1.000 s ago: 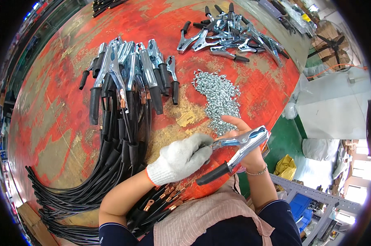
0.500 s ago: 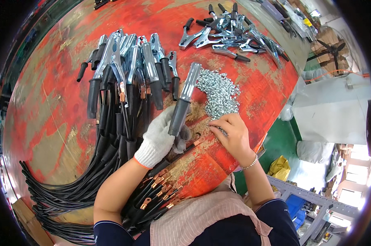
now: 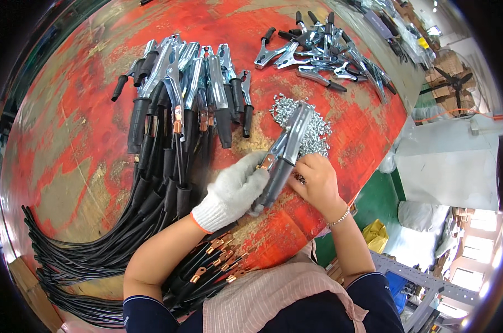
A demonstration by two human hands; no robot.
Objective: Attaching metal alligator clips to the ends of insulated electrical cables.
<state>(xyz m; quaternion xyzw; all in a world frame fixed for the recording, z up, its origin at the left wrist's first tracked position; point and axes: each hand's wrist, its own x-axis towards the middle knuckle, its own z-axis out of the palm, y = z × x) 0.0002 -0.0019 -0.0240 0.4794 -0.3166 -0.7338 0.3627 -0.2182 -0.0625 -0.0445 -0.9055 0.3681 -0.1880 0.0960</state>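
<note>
My left hand [image 3: 234, 186], in a white knit glove, is closed around a silver spring clamp [image 3: 300, 130] with black-sleeved handles. Its jaws point away from me, over a pile of small screws [image 3: 316, 143]. A copper cable lug [image 3: 267, 161] shows at the clamp's inner side, by the gloved fingertips. Bare and curled, my right hand [image 3: 318, 184] is beside the clamp's handle at the near edge of the pile. Small metal screws show in the curve of its fingers; its fingertips are partly hidden.
Left of the pile, a bunch of clamps [image 3: 191, 72] lies joined to long black cables [image 3: 104, 250]. More loose clamps [image 3: 329, 50] lie at the far right. Cable ends with copper lugs [image 3: 199, 272] rest near my apron [image 3: 273, 294]. The red table's edge [image 3: 368, 177] runs along the right.
The clamp has moved right and turned, so its open side and the copper lug now show. My left hand has moved right with it; my right hand has stayed near the screws.
</note>
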